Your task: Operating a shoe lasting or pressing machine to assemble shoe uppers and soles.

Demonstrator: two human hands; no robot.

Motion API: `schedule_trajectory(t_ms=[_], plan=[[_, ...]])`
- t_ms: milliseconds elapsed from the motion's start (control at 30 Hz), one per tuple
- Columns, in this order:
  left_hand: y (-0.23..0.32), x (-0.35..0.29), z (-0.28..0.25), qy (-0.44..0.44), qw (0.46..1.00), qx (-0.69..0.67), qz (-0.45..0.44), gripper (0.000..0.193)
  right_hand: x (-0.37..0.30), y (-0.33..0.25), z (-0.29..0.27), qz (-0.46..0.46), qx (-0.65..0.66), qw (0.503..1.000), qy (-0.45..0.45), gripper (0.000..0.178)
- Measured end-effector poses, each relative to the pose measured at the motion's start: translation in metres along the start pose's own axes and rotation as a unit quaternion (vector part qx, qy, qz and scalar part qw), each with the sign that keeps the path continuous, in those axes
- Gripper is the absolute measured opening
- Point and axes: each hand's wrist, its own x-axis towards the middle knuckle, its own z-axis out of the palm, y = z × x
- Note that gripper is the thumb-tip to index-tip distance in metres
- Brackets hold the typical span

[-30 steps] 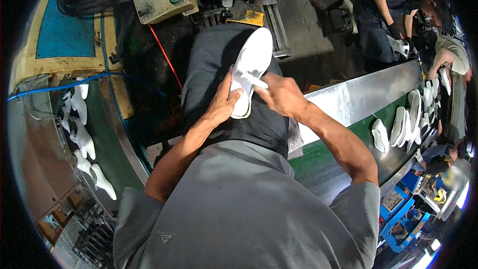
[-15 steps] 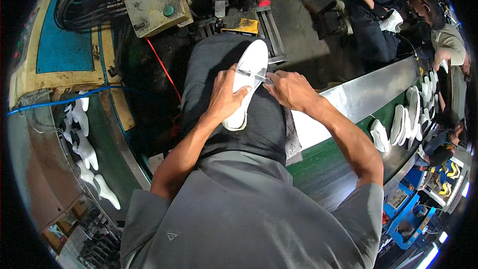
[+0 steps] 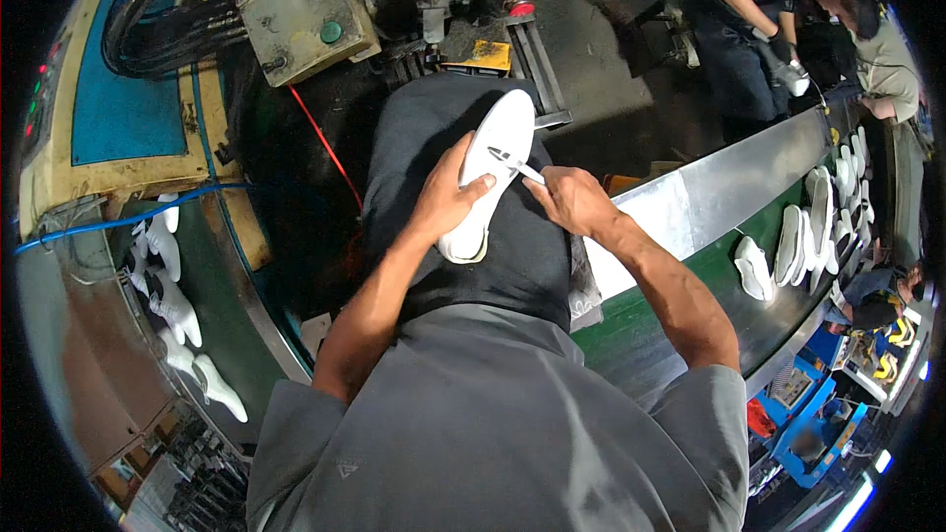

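A white shoe (image 3: 507, 123) lies tilted over my dark-trousered thighs, its toe pointing away from me. My left hand (image 3: 448, 197) wraps around its left side, with the thumb pressed on the upper near the heel end. Between the fingers of my right hand (image 3: 574, 199) is a slim, pale metal hand tool (image 3: 529, 171). It reaches leftward to the dark slots in the middle of the shoe. Its tip is too small to make out, and its exact kind cannot be told.
Several white shoes stand on the green conveyor (image 3: 650, 320) at right, behind a metal ledge (image 3: 734, 177). More white shoes (image 3: 177, 310) line the left belt. Ahead are a machine and a control box (image 3: 310, 15). A co-worker (image 3: 744, 30) holds a white shoe at upper right.
My right hand has drawn slightly down and right with the tool, so less of it crosses the shoe. The shoe has shifted slightly. The co-worker's hands and shoe have moved lower.
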Motion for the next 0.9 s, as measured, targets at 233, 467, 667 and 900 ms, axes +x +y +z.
schedule_trajectory(t_ms=[233,467,667,900], plan=[[0.016,0.017,0.005,-0.053,0.997,-0.047,-0.039,0.061,-0.012,-0.006,-0.013,0.038,0.065,0.997,-0.026,0.038],[0.011,0.02,0.0,-0.103,0.99,-0.072,-0.066,0.061,0.012,-0.031,-0.038,0.044,0.03,0.987,0.154,0.038],[0.005,0.022,-0.011,-0.126,0.988,-0.081,-0.049,0.078,0.012,-0.015,-0.038,0.075,-0.098,0.992,0.026,0.027],[-0.002,0.001,-0.01,-0.11,0.985,-0.111,-0.068,0.084,0.031,-0.007,-0.001,0.141,-0.111,0.983,-0.037,0.032]])
